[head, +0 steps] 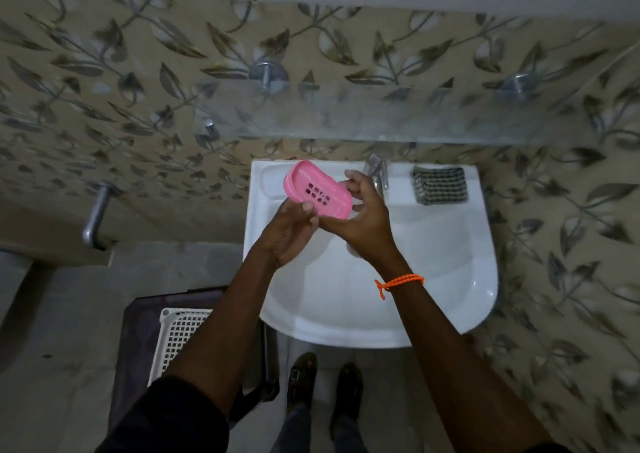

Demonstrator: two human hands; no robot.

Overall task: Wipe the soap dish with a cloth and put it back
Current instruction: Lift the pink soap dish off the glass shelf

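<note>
While the pink slotted soap dish was already lifted off the white washbasin, the wiping looked not yet begun: the folded checked cloth lay untouched on the basin's back ledge, well apart from the fingers and beyond the steel tap. Wiping and putting the dish back both seemed left to do. Both forearms reached forward over the bowl. The left hand gripped the dish's near edge, its thumb curled over the rim. The right hand, with an orange thread tied at its wrist, held the dish's right end, fingers curled behind it. So the dish hung tilted between the two sets of fingers.
</note>
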